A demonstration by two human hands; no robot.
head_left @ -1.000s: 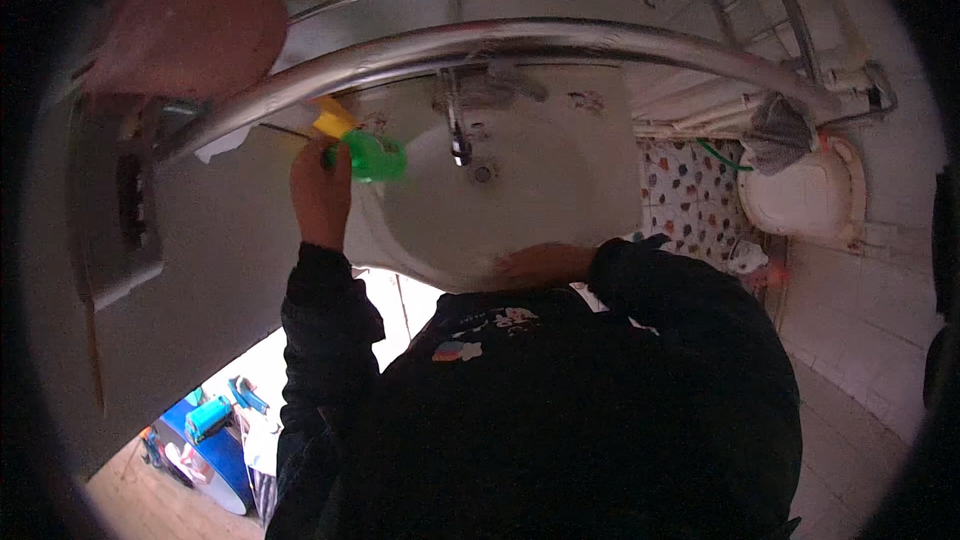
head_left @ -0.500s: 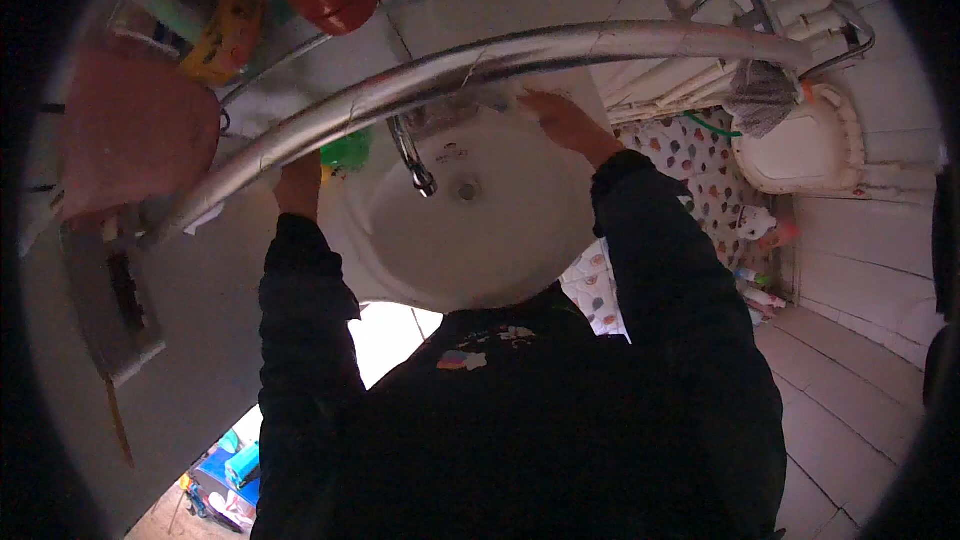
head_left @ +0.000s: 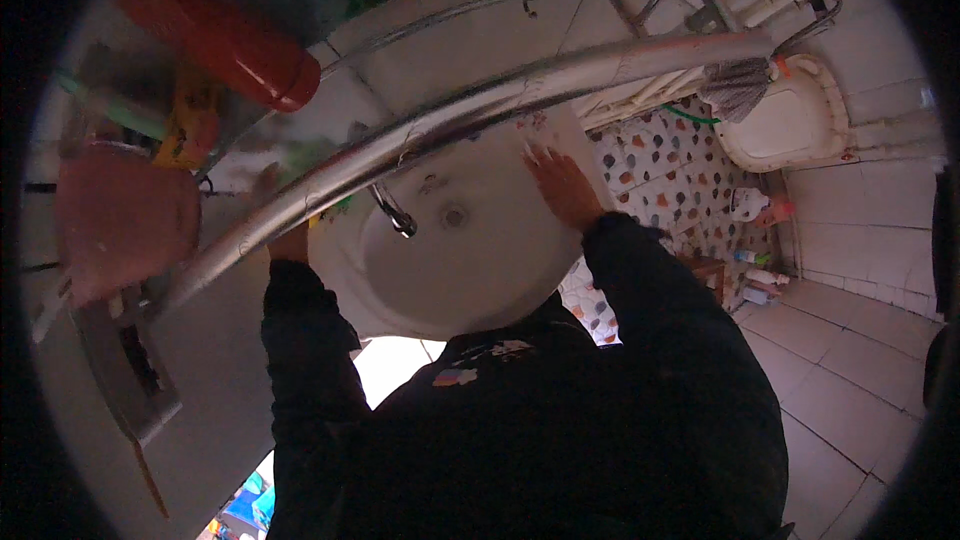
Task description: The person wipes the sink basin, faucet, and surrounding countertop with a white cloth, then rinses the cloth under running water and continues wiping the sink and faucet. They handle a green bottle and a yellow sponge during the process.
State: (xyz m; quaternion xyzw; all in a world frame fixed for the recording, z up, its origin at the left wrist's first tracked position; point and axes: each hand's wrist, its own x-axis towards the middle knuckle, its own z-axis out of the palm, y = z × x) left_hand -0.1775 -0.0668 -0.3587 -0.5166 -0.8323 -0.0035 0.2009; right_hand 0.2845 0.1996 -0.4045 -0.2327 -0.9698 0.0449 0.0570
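My right hand [head_left: 565,187] lies on the right rim of a white washbasin [head_left: 440,285]. Its fingers are stretched out and nothing shows in them. On the basin's left side, my left hand [head_left: 289,242] reaches under a thick metal rail [head_left: 480,105], which hides most of its fingers; whether it holds anything is not visible. Just beside it, a green and yellow object [head_left: 330,212] is mostly covered by the same rail. A chrome faucet [head_left: 392,212] points into the bowl, above the drain [head_left: 454,215].
Upper left, a red bottle-shaped container [head_left: 225,45] and a pink container [head_left: 130,220] stand near the rail. A grey cloth [head_left: 735,88] hangs at its right end. Beyond are a white squat toilet [head_left: 785,125] and a pebble-patterned floor [head_left: 660,170].
The view has shifted, so the basin sits lower. My right hand has drawn back toward me along the rim, its fingers now plainly spread. Less of the green object shows beside my left hand.
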